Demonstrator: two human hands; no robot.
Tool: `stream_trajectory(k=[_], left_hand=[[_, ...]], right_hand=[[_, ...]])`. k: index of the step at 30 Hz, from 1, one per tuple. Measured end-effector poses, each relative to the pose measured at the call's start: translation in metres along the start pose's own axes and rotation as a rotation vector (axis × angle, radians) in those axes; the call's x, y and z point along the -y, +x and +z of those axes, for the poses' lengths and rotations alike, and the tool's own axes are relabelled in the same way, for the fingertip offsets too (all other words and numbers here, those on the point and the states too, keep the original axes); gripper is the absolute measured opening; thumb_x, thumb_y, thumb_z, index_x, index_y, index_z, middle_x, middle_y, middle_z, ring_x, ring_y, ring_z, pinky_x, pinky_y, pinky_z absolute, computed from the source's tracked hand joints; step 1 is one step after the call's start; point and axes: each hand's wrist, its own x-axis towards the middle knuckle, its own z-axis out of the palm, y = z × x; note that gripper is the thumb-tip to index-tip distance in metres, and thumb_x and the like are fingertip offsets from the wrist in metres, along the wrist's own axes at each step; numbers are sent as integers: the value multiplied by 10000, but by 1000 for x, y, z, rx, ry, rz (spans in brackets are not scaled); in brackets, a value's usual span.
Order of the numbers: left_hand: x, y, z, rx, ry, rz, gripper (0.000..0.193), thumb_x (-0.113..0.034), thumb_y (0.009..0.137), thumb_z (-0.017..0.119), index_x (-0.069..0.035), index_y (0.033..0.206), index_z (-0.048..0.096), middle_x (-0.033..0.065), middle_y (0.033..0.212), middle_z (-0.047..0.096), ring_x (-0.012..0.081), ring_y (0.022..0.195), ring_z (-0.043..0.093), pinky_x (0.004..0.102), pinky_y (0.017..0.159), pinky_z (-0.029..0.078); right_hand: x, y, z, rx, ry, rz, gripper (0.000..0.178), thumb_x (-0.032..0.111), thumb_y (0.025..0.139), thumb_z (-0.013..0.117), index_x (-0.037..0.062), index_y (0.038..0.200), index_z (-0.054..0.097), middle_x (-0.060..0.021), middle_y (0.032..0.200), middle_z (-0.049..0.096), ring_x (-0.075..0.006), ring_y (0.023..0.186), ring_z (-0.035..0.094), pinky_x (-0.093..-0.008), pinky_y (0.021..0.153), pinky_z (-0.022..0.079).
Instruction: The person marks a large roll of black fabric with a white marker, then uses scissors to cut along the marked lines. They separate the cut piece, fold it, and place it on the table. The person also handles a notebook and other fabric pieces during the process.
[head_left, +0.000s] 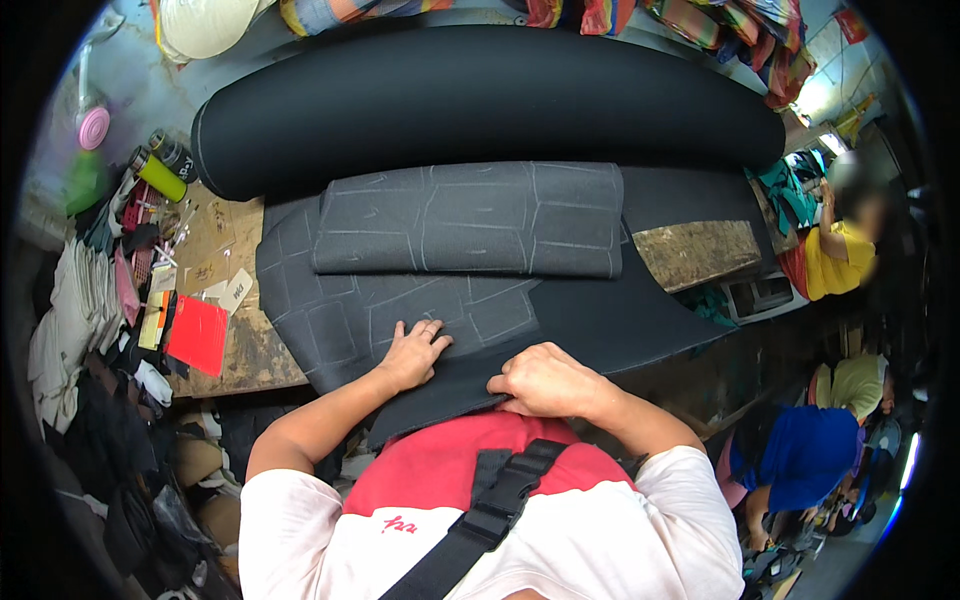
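Black fabric (600, 315) covers the table in front of me, its near edge hanging against my body. Outlines of pattern pieces in pale chalk run over its greyer part, and a folded layer (465, 215) with the same lines lies on top. My left hand (413, 355) rests on the chalk-marked area with its fingers spread, pressing nothing but cloth. Close to my waist, my right hand (545, 382) is closed around the near edge of the fabric. The tips of its fingers are partly hidden.
A thick black fabric roll (480, 110) spans the back of the table. At left are a red folder (197, 335), a yellow-green bottle (158, 174) and stacked pale cloth (75, 320). People in yellow (845, 250) and blue (800, 455) tops are at right.
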Motion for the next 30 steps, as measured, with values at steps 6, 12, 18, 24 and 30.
stream_trajectory(k=[6,12,18,24,30], left_hand=[[27,9,7,-164,-243,-246,380,20,671,582,-85,1036,604,168,876,636,342,828,616,379,789,494],[109,42,-56,-1111,-1656,-986,1196,-408,679,780,-87,1415,-108,277,1232,419,362,900,599,419,600,555],[119,27,-76,-1160,-1666,-783,507,-22,730,642,-10,1174,397,138,972,565,228,712,608,344,495,520],[64,-36,-29,-794,-1220,-1054,609,0,724,689,130,1243,397,175,893,620,157,608,608,256,481,493],[52,-60,-6,-763,-1300,-940,414,-94,743,716,82,1086,564,85,805,642,125,619,595,242,561,484]], right_hand=[[-5,-5,-1,-17,-17,-14,174,179,656,669,27,728,626,-142,617,603,-306,668,627,-409,589,496],[-13,-7,1,-11,-30,-3,179,167,674,664,46,801,631,-108,628,601,-274,660,623,-383,579,495],[-20,-5,-25,-66,-14,-74,205,152,655,677,80,844,649,-78,660,596,-259,644,611,-369,562,482],[-45,26,-79,-336,-198,-166,186,140,598,709,106,768,641,-71,643,550,-276,601,577,-381,528,457],[-115,151,-99,-368,-390,-111,232,272,689,717,50,748,682,-91,786,594,-260,858,564,-399,749,408]])
